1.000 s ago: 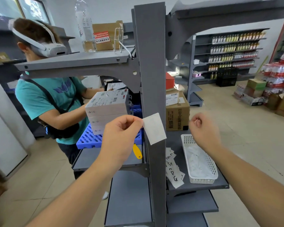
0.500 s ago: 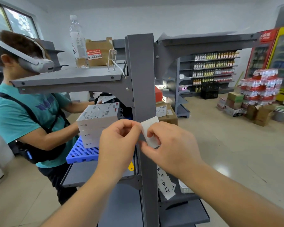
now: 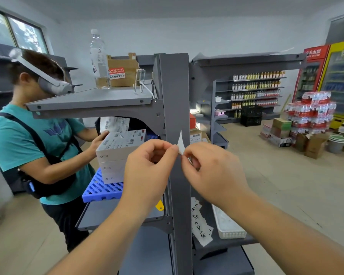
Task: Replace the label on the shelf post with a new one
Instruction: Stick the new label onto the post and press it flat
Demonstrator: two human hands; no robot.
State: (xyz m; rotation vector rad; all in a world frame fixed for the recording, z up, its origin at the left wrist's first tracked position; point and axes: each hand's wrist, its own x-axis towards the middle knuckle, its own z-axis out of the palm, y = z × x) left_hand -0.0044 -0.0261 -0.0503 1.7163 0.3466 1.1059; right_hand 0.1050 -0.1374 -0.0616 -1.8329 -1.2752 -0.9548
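Now both hands (image 3: 213, 171) pinch the label (image 3: 180, 142), turned edge-on.

Label (image 3: 180, 142) pinched between both hands (image 3: 150, 165) before the shelf post (image 3: 175, 96). Basket (image 3: 226, 225) on the shelf right of the post; bottle (image 3: 98, 60) on the upper shelf, left.

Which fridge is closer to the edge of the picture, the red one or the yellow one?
The yellow fridge. It stands at the far right edge of the picture, while the red fridge is just to its left, next to the shelves of bottles.
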